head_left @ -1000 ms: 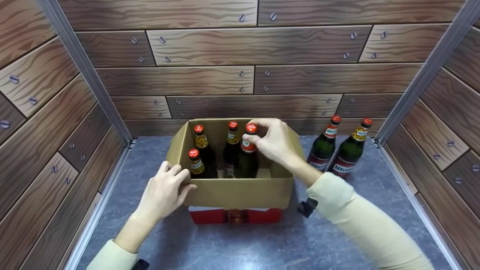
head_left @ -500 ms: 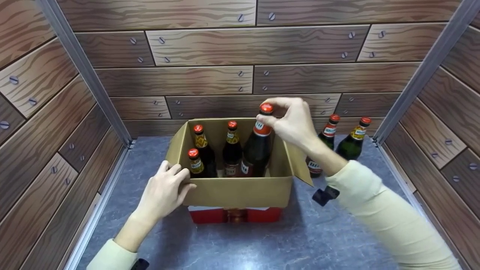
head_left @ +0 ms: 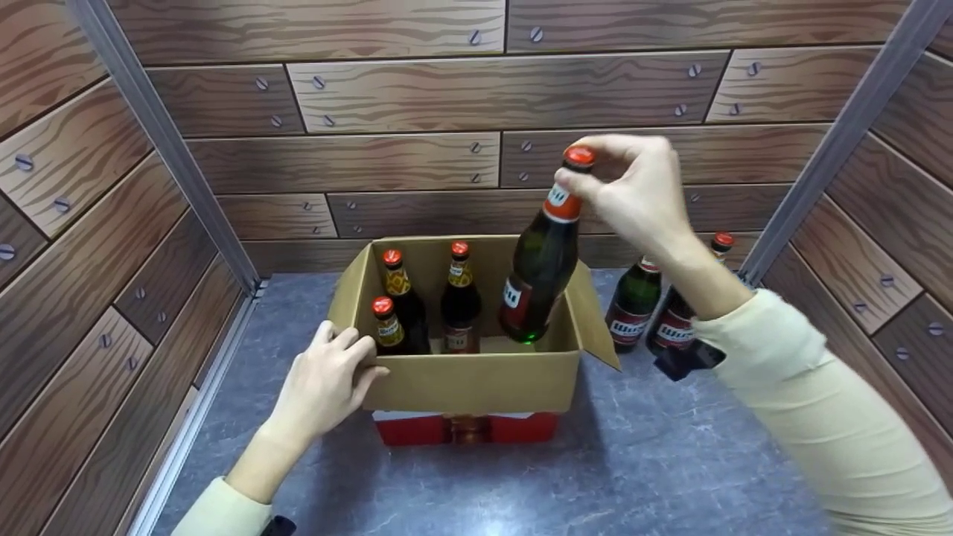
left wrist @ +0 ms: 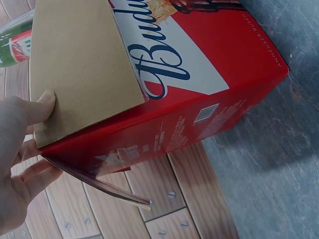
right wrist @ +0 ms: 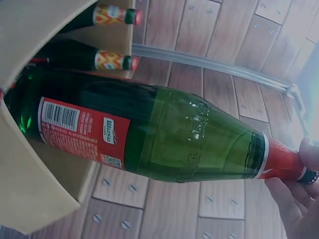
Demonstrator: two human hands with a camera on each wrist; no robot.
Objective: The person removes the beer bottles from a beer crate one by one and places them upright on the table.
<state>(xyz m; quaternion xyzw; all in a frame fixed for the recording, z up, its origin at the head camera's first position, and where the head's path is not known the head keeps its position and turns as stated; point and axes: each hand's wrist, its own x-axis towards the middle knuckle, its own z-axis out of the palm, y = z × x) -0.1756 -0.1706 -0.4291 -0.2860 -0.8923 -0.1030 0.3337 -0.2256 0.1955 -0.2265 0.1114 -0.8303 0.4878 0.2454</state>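
My right hand (head_left: 644,186) pinches a green beer bottle (head_left: 546,260) by its neck, just under the red cap. The bottle leans, top to the right, and its base overlaps the right part of the opened cardboard box (head_left: 473,383). A red neck label and a red body label show in the right wrist view. My left hand (head_left: 327,376) holds the box at its front left corner, thumb on the folded-out flap (left wrist: 79,64), fingers behind the edge. Inside the box stand three bottles (head_left: 460,290) with yellow neck labels; their lower parts are partly hidden by the front flap.
Two more green bottles stand on the grey marbled table (head_left: 491,484) right of the box: one bottle (head_left: 636,301) and another bottle (head_left: 672,331) partly hidden by my right wrist. A side flap (head_left: 595,320) sticks out right. Wood-patterned walls (head_left: 476,89) enclose the back and sides.
My right hand has lifted the bottle from inside the box, moving it up and to the right, and the bottle now tilts. The box's right flap has swung outward. My left hand has stayed put.
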